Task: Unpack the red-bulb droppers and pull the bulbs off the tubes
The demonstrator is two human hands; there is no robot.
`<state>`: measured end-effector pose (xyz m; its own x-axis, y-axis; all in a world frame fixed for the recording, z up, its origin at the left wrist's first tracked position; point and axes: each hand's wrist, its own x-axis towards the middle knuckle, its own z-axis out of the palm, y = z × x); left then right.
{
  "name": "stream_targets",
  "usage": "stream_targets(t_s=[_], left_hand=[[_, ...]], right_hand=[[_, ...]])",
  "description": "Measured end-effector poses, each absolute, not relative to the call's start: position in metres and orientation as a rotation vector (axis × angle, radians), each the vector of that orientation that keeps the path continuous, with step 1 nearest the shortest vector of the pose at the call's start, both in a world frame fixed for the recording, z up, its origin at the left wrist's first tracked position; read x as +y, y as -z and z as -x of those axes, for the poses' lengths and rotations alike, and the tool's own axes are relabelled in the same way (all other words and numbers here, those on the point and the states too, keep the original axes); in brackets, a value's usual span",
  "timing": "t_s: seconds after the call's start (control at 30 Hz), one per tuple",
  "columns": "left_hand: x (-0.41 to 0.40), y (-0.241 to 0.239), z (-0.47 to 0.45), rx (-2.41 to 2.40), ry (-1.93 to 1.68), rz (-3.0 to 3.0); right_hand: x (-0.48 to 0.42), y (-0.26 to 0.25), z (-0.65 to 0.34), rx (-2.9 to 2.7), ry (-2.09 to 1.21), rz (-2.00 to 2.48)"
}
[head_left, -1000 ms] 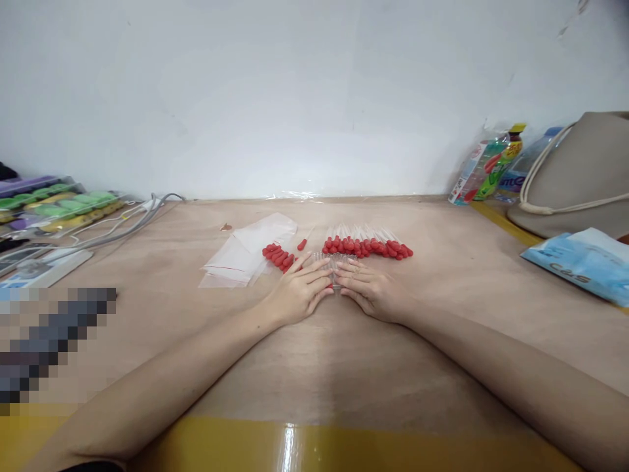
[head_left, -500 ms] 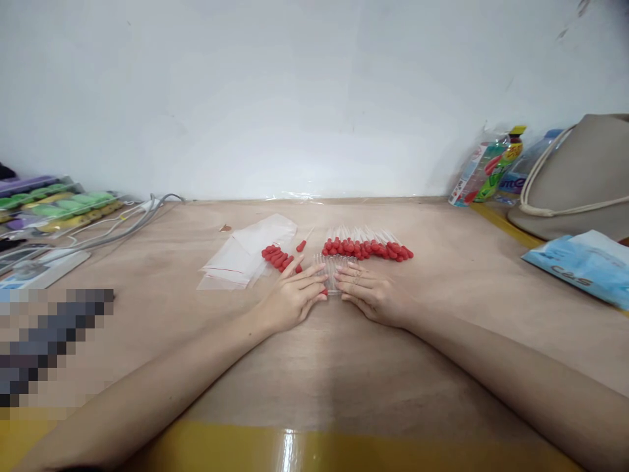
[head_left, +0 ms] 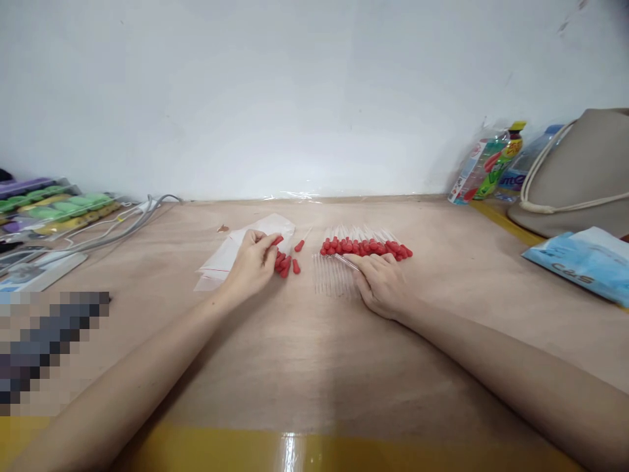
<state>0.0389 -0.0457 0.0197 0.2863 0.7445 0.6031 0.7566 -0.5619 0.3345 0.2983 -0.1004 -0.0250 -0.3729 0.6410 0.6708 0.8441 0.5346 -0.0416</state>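
Since the earlier frame, the left hand (head_left: pixel 254 257) is off the clear tubes (head_left: pixel 334 278) and over the loose red bulbs (head_left: pixel 284 264), well apart from the right hand (head_left: pixel 383 280). Its thumb and fingers pinch one red bulb (head_left: pixel 278 240). The right hand grips a single tube (head_left: pixel 346 262) near one end, tilted above the others, which lie side by side toward the far edge of the tabletop (head_left: pixel 304 367). Just behind them, a row of red-capped droppers (head_left: pixel 363 247) points its tips at that edge.

Risks, in this assessor's judgement: the slim tube may twist or slip, being pinched off-centre; a low sweep of the right hand could disarrange tubes or droppers; rounded bulbs may roll if nudged. Whether the tubes are glass cannot be determined.
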Motion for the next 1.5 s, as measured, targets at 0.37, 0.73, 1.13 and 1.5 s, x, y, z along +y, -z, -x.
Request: stream_targets(t_s=[0.37,0.73,1.13,1.5], left_hand=[[-0.026,-0.021,-0.023,-1.712,1.104,2.567],[-0.031,-0.026,-0.030,-1.583,0.933,2.488],[0.016,-0.026,-0.084,-1.740,0.293,2.372],[-0.048,-0.028,-0.064,-1.290,0.791,2.348]], right_hand=[[-0.096,0.031,-0.299,-2.055,0.398,1.158],[-0.097,0.026,-0.301,-2.243,0.277,1.084],[-0.101,0.017,-0.301,-2.324,0.151,1.002],[-0.096,0.026,-0.302,-2.035,0.303,1.023]])
